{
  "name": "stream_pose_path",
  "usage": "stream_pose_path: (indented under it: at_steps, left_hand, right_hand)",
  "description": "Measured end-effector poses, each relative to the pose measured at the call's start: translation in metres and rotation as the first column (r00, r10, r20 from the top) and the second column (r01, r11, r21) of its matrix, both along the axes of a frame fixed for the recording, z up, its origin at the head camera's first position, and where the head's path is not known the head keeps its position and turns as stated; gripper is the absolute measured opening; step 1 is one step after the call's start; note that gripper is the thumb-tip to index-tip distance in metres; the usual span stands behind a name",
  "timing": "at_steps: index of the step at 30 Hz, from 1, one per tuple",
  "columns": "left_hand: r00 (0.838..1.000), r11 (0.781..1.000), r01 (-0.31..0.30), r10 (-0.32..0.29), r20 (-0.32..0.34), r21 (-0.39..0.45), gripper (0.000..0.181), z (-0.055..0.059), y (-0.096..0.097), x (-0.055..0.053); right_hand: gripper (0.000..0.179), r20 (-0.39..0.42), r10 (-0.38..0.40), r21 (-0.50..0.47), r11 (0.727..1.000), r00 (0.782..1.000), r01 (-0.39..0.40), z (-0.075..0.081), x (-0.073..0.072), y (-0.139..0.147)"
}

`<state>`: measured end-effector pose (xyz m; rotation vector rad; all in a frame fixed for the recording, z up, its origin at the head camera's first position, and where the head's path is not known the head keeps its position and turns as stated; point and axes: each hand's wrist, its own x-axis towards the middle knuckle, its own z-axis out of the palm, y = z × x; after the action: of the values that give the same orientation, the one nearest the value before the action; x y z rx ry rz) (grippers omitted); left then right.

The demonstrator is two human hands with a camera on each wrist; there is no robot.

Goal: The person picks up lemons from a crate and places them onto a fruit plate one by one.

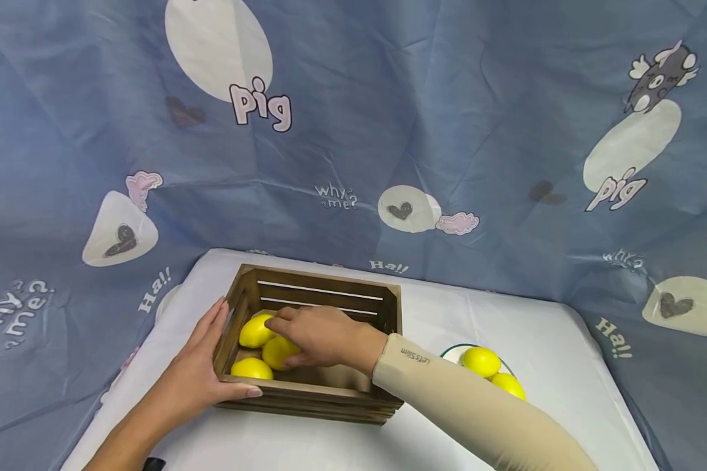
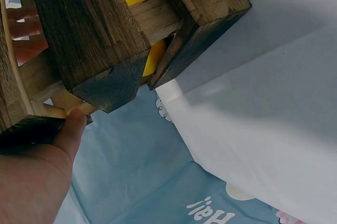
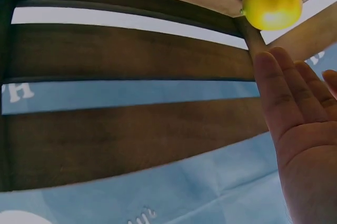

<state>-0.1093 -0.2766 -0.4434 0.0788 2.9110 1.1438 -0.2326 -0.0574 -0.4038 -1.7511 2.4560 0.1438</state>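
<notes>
A brown slatted wooden crate (image 1: pixel 312 399) stands on the white table. Three yellow lemons (image 1: pixel 251 368) lie in its left end. My left hand (image 1: pixel 197 373) holds the front left corner, its fingers along the left wall and its thumb on the front rim. In the left wrist view the thumb (image 2: pixel 71 134) presses the wood, and fingers show through a gap between slats. Inside the crate, my right hand (image 1: pixel 318 335) reaches over the lemons, its fingertips near or touching them. The right wrist view shows that hand's fingers (image 3: pixel 279 92) fairly straight and its palm holding nothing.
Right of the crate, a white plate (image 1: pixel 452 354) with a dark rim bears two more lemons (image 1: pixel 481 361), partly hidden by my right sleeve (image 1: pixel 465 392). A blue printed cloth (image 1: pixel 342 150) hangs behind the white-covered table (image 1: pixel 430 307).
</notes>
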Motion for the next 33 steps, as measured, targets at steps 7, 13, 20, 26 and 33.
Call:
stream_pose_path:
  at_steps: [7, 13, 20, 26, 33]
  left_hand:
    - [1.0, 1.0, -0.005, 0.005, 0.006, -0.006, 0.148, -0.003, 0.0, -0.001]
    - [1.0, 1.0, -0.008, 0.008, 0.004, -0.012, 0.149, -0.004, -0.001, -0.002]
    - [1.0, 1.0, -0.01, 0.01, 0.022, -0.014, 0.151, -0.005, 0.001, -0.003]
    - [1.0, 1.0, -0.012, 0.013, 0.013, -0.015, 0.151, -0.003, 0.0, -0.002]
    - [1.0, 1.0, -0.011, 0.011, 0.013, -0.017, 0.151, 0.0, 0.001, -0.003]
  right_hand:
    - [0.068, 0.023, -0.011, 0.015, 1.0, 1.0, 0.011, -0.012, 0.0, -0.008]
    - [0.067, 0.021, -0.024, 0.033, 0.999, 0.999, 0.024, -0.022, 0.0, -0.012]
    - [0.063, 0.028, -0.022, 0.084, 0.996, 0.999, 0.02, -0.033, 0.0, -0.014]
    - [0.058, 0.002, -0.021, 0.139, 0.99, 1.0, 0.02, -0.035, 0.001, -0.017]
    - [0.049, -0.014, -0.01, 0.153, 0.988, 1.0, 0.012, -0.038, 0.003, -0.016]
